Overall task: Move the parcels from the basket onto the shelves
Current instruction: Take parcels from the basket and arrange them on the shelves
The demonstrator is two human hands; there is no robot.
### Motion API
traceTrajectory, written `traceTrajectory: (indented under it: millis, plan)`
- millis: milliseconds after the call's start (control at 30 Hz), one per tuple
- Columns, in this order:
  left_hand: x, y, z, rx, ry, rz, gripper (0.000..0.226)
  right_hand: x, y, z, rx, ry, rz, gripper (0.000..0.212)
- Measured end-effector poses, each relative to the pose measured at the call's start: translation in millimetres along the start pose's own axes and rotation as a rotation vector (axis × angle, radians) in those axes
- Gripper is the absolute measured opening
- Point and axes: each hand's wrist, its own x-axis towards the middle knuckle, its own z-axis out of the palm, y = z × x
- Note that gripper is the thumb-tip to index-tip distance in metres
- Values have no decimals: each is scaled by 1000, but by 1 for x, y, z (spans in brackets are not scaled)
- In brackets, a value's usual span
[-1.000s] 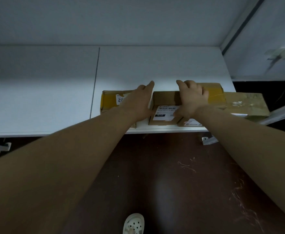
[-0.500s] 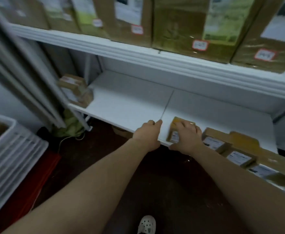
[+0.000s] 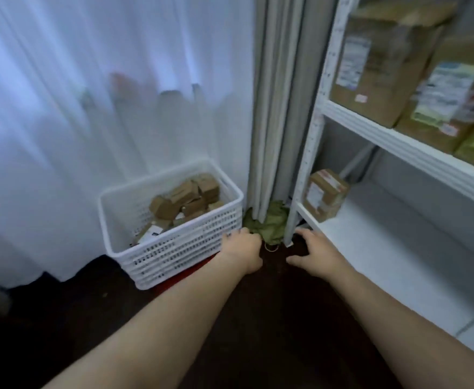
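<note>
This is looking like a parcel storeroom or small pickup depot. White metal shelving (image 3: 393,136) is standing at the right, with labelled cardboard cartons (image 3: 381,66) sitting on its upper shelf and a small taped parcel (image 3: 325,195) lying on the lower one. A white slatted plastic basket (image 3: 174,248) is resting on the dark floor (image 3: 272,332), holding a heap of small brown parcels (image 3: 185,200). Pale curtains (image 3: 104,94) are hanging behind.

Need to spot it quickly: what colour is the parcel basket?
White, with slotted sides; the basket shows clearly in the head view.
</note>
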Motion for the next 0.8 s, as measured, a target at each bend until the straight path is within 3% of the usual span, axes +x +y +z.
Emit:
traceTrajectory:
  millis: [300, 800]
  plan:
    - [57, -214, -35, -106, -41, -257, 42, 159, -159, 61, -95, -203, -194, 62]
    - [281, -351, -29, -280, -152, -520, 47, 490, -187, 104, -174, -393, -125, 43]
